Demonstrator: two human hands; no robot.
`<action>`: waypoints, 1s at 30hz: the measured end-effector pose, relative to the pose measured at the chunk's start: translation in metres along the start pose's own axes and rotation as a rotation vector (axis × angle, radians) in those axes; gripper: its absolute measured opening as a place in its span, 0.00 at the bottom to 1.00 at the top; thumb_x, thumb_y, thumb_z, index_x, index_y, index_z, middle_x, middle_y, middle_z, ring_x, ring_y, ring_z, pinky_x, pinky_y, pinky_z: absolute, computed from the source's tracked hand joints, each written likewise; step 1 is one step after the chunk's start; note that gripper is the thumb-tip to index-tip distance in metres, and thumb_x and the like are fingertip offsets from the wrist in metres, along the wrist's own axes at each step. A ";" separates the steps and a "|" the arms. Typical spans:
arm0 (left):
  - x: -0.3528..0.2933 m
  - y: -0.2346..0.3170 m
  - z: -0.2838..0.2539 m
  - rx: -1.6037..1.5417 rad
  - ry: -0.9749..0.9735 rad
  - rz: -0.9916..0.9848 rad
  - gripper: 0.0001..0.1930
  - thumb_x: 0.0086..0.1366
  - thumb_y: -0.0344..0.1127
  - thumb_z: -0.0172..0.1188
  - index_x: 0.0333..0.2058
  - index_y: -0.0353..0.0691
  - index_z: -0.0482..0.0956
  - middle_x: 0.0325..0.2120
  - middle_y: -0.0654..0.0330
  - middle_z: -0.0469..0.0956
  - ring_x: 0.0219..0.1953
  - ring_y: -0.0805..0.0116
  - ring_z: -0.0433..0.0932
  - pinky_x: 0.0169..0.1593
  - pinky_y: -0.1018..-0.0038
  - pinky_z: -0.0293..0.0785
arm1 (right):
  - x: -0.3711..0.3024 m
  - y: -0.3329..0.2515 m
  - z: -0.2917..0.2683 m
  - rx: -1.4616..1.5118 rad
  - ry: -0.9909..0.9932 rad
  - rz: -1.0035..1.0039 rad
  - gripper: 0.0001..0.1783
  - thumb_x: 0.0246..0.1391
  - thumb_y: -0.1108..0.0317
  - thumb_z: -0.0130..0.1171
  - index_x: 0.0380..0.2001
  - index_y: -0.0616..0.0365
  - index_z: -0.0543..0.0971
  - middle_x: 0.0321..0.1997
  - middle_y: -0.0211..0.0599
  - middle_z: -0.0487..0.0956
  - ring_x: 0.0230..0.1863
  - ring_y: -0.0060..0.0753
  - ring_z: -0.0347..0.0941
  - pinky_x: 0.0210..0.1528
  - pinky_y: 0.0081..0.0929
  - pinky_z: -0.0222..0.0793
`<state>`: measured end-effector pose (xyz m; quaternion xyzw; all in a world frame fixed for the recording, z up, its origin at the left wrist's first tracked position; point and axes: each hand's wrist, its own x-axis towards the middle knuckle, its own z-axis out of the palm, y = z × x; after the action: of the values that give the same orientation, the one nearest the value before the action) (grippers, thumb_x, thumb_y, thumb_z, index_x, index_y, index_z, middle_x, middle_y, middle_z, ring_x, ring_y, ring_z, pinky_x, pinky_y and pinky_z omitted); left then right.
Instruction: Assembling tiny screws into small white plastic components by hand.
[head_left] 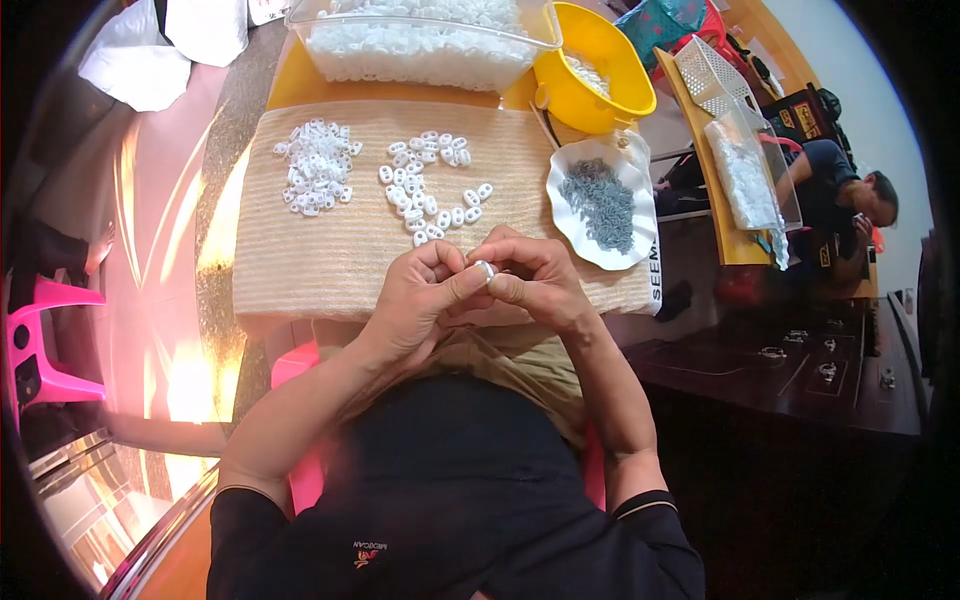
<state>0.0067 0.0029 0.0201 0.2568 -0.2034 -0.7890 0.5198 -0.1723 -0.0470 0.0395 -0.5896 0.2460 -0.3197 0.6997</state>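
Observation:
Near the front edge of the cloth-covered table, my left hand [425, 298] and my right hand [538, 283] meet fingertip to fingertip. Between them they pinch a small white plastic piece [485, 270], mostly hidden by the thumbs. Just beyond the hands lies a loose curve of white oval pieces [404, 187], each with two dark holes. Farther left is a heap of similar white plastic pieces [318, 168]. A white wavy-rimmed dish [560, 214] to the right of my hands holds many small grey parts [600, 203].
A clear bin [420, 60] full of white pieces stands at the back, beside a yellow tub [575, 110]. To the right, another person [840, 190] sits by a yellow board [715, 200] with a clear container on it. A pink stool [55, 350] stands at left.

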 end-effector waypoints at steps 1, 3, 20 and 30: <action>0.001 0.000 -0.001 0.006 0.018 -0.011 0.06 0.62 0.29 0.60 0.30 0.40 0.70 0.33 0.60 0.78 0.34 0.74 0.79 0.41 0.77 0.80 | 0.000 -0.002 0.000 0.004 0.017 0.058 0.14 0.53 0.71 0.62 0.43 0.65 0.77 0.39 0.31 0.73 0.41 0.20 0.70 0.44 0.17 0.66; 0.003 0.001 -0.002 0.014 0.006 -0.030 0.06 0.63 0.29 0.59 0.31 0.39 0.71 0.33 0.60 0.78 0.34 0.74 0.79 0.40 0.77 0.80 | 0.000 -0.004 -0.001 0.002 0.034 0.112 0.13 0.53 0.72 0.62 0.42 0.64 0.77 0.39 0.30 0.72 0.41 0.19 0.69 0.44 0.17 0.66; 0.000 0.002 0.009 0.087 0.089 -0.146 0.06 0.60 0.31 0.63 0.32 0.38 0.74 0.29 0.63 0.77 0.30 0.79 0.77 0.37 0.81 0.79 | 0.052 -0.098 -0.106 -0.733 0.678 -0.104 0.14 0.54 0.68 0.61 0.40 0.67 0.78 0.31 0.34 0.79 0.28 0.21 0.74 0.32 0.20 0.71; 0.001 -0.006 -0.003 0.119 0.090 -0.128 0.06 0.62 0.32 0.60 0.34 0.38 0.75 0.31 0.62 0.78 0.31 0.78 0.77 0.38 0.79 0.78 | 0.057 -0.024 -0.054 -1.095 0.305 -0.153 0.15 0.47 0.74 0.63 0.42 0.59 0.79 0.43 0.43 0.78 0.35 0.35 0.78 0.36 0.27 0.73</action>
<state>0.0039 0.0046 0.0142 0.3348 -0.2097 -0.7948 0.4607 -0.1770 -0.1277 0.0552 -0.8294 0.4305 -0.2768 0.2240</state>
